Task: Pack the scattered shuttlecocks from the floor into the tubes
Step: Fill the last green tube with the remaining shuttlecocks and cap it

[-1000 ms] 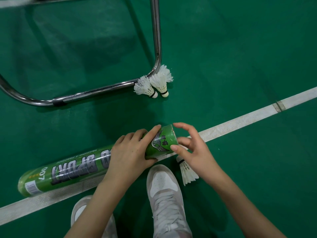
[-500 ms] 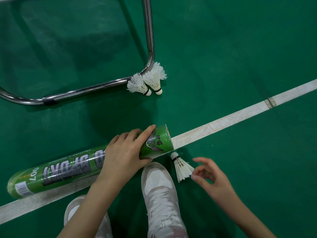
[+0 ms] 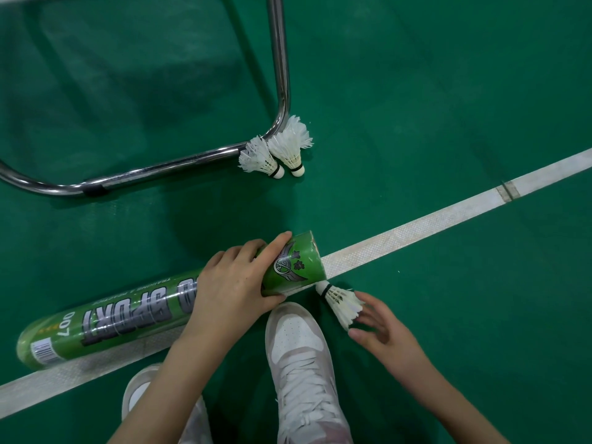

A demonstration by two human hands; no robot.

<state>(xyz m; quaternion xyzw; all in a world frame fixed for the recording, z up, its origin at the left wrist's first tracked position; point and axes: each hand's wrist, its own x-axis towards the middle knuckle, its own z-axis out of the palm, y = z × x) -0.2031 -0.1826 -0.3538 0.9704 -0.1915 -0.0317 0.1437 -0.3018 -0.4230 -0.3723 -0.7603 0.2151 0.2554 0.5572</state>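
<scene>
A long green shuttlecock tube (image 3: 128, 315) lies on the green floor along a white court line. My left hand (image 3: 234, 286) grips it near its right end. Just right of that end a white shuttlecock (image 3: 339, 299) lies with its cork toward the tube. My right hand (image 3: 381, 328) has its fingertips around the feather skirt, pinching it. Two more white shuttlecocks (image 3: 275, 152) lie side by side against the bend of a chrome frame, further ahead.
A chrome tubular frame (image 3: 282, 59) curves across the upper left of the floor. The white court line (image 3: 448, 219) runs diagonally. My two white sneakers (image 3: 304, 363) stand at the bottom, the right one just below the tube's end.
My right hand left the tube's end, dropped to the right, and has now closed in on the shuttlecock's feathers. The left hand and tube have stayed put.
</scene>
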